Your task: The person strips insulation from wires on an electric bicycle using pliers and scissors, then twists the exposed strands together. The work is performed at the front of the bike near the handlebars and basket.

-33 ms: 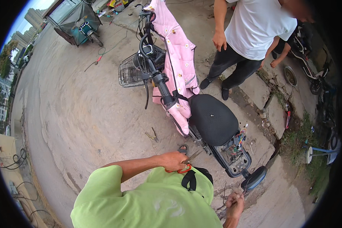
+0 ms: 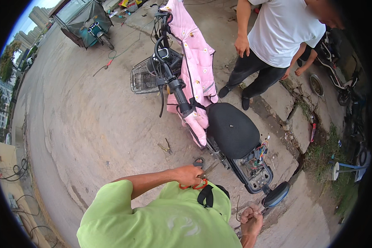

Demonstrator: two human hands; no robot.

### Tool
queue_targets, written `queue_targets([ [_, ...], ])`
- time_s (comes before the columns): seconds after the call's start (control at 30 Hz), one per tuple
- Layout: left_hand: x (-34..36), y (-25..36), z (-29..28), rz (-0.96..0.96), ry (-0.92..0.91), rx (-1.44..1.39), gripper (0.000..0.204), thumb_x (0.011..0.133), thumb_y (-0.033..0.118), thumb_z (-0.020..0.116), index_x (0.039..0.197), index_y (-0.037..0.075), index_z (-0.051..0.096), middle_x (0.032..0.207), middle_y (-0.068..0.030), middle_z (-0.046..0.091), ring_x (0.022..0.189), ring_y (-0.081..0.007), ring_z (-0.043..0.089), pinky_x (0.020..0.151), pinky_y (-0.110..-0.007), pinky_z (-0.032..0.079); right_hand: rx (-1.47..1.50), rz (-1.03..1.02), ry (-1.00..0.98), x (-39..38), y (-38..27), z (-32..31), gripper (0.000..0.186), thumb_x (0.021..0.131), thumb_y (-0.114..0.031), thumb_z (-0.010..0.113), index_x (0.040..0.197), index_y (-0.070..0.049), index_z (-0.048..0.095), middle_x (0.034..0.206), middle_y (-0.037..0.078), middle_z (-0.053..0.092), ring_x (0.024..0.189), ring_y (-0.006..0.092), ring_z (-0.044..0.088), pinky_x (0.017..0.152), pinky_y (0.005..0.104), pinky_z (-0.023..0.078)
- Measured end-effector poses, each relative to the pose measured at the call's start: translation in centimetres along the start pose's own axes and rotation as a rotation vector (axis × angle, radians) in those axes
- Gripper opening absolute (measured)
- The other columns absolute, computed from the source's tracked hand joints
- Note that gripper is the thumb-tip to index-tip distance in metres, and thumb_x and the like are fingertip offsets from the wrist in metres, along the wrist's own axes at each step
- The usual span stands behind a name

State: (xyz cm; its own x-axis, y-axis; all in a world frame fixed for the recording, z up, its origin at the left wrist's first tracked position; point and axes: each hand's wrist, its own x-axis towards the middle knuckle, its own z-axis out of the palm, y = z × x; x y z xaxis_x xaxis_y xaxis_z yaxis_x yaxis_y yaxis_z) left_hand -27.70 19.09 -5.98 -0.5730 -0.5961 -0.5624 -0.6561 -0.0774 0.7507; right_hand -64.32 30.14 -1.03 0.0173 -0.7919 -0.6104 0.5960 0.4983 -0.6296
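My left hand [image 2: 189, 175] is closed round the orange handles of a pair of scissors [image 2: 209, 170], the blades pointing away toward the scooter. My right hand [image 2: 252, 221] has its fingers pinched together on thin wires, just below the rear backrest pad [image 2: 277, 194]; a dark wire [image 2: 237, 206] loops up beside it. The electric scooter stands ahead with a black seat [image 2: 233, 130] and a pink quilted cover [image 2: 196, 62]. Behind the seat, coloured wires [image 2: 261, 153] lie exposed over an uncovered rear frame [image 2: 256, 175].
Pliers [image 2: 166, 147] lie on the concrete left of the scooter. A person in a white shirt [image 2: 283, 35] stands beyond the seat, with another person's hand [image 2: 300, 70] behind. Broken paving [image 2: 291, 124] and weeds [image 2: 324, 165] run along the right. A covered three-wheeler [image 2: 84, 25] is parked far left.
My right hand has shifted slightly up and left, its fingers turned with the wires. The dark wire beside it has swung left. My left hand stays with the scissors.
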Motion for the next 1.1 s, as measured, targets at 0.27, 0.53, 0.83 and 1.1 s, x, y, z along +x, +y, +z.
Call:
queue_targets([
  [0.27,-1.8,-7.8,11.4,-0.309,-0.082,-0.81,0.02,0.098,0.027,0.06,0.097,0.007,0.062,0.091,-0.0023,0.063,0.082,-0.0132,0.057,0.07,-0.033,0.046,0.24,0.315,-0.245,1.9,6.7,0.8,0.04,0.088,-0.023,0.056,0.119,0.001,0.063,0.076,0.008,0.058,0.058,0.0185,0.046,0.052,0.0312,0.036],
  [0.53,-4.9,-5.9,19.0,-0.228,-0.1,-0.756,0.026,0.103,0.027,0.053,0.114,0.005,0.062,0.104,-0.0012,0.064,0.102,-0.0121,0.057,0.091,-0.032,0.046,-0.061,0.262,-0.305,-1.5,7.7,-0.7,0.036,0.089,-0.019,0.052,0.117,0.002,0.06,0.065,0.005,0.049,0.049,0.0149,0.04,0.047,0.0296,0.033],
  [0.83,-12.6,-8.2,15.4,-0.142,-0.087,-0.912,0.065,0.096,0.044,0.062,0.148,0.011,0.041,0.136,-0.0055,0.052,0.124,-0.0167,0.047,0.102,-0.035,0.039,-0.217,0.254,-0.241,-2.6,11.0,4.5,0.033,0.088,-0.012,0.051,0.115,0.006,0.06,0.067,0.005,0.052,0.051,0.0124,0.042,0.045,0.0255,0.033],
  [1.1,-21.3,-23.4,10.1,-0.097,0.209,-1.226,0.067,0.097,0.04,0.063,0.149,0.007,0.037,0.113,-0.0061,0.06,0.104,-0.016,0.058,0.09,-0.033,0.046,-0.267,0.285,-0.11,-0.2,20.6,15.1,0.032,0.089,-0.015,0.053,0.115,0.004,0.06,0.069,0.005,0.053,0.05,0.0119,0.043,0.044,0.0256,0.032],
])
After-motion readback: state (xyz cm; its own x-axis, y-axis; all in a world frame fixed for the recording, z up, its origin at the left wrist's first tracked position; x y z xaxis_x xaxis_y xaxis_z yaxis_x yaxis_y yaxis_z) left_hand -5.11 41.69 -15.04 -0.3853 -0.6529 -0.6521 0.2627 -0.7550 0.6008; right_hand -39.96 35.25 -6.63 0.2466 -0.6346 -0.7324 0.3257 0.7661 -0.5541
